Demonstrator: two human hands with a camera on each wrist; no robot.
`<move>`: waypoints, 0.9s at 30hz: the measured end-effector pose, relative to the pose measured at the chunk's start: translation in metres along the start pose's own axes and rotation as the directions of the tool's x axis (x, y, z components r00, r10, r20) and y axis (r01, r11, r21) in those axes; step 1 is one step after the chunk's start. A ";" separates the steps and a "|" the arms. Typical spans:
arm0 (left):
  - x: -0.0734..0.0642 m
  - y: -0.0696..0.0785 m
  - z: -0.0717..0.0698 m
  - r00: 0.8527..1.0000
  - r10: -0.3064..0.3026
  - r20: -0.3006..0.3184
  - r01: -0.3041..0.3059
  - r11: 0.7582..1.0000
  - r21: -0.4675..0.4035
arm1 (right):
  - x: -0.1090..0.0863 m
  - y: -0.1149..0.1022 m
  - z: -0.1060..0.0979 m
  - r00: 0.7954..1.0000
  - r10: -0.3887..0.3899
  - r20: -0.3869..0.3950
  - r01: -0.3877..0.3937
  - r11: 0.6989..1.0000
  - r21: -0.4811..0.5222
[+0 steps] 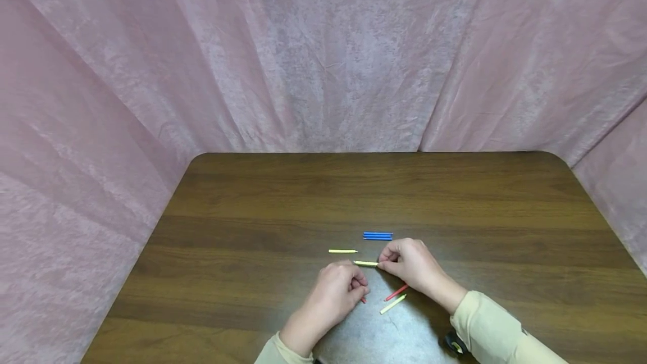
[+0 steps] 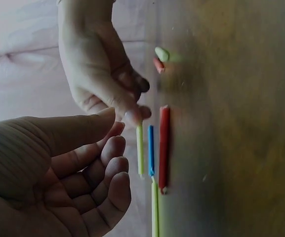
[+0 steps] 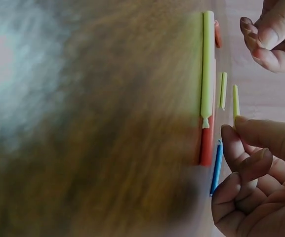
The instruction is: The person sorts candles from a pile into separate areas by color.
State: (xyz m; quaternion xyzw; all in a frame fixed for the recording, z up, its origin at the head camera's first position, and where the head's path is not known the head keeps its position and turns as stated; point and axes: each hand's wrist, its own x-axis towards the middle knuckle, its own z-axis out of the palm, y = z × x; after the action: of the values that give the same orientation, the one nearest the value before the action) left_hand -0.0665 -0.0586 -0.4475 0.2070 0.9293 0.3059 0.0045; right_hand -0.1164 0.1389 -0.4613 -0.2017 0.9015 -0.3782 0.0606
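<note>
My right hand [image 1: 414, 263] pinches one end of a thin yellow candle [image 1: 366, 264] between thumb and forefinger; its other end points left, above the table. In the left wrist view, my left hand [image 2: 78, 173] has loosely curled fingers with nothing between them. A red candle [image 1: 364, 300] shows partly from behind that hand in the head view. Several blue candles [image 1: 378, 236] lie side by side beyond the right hand. Another yellow candle [image 1: 342, 251] lies to their left. Nearer me, a red candle [image 1: 396, 292] and a yellow candle [image 1: 393, 304] lie slanted close together.
The brown wooden table [image 1: 242, 206] has rounded far corners. Pink curtains [image 1: 323, 60] hang behind it and at both sides. A dark wrist device [image 1: 455, 342] sits at the right sleeve.
</note>
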 end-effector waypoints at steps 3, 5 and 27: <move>-0.001 0.003 0.004 1.000 0.005 0.009 -0.005 1.000 0.009 | 0.002 0.000 0.001 1.000 0.003 0.004 -0.003 1.000 0.016; -0.002 0.005 0.006 1.000 0.012 0.009 -0.012 1.000 0.014 | 0.004 0.000 0.002 1.000 0.005 0.004 -0.005 1.000 0.025; -0.011 0.021 0.022 0.998 -0.026 0.053 0.027 1.000 -0.007 | 0.018 -0.004 0.011 1.000 0.005 0.009 -0.006 0.999 0.045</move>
State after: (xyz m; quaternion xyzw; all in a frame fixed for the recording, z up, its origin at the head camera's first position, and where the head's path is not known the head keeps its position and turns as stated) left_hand -0.0459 -0.0351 -0.4548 0.2028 0.9303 0.3038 0.0341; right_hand -0.1285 0.1215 -0.4652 -0.1996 0.8930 -0.3972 0.0703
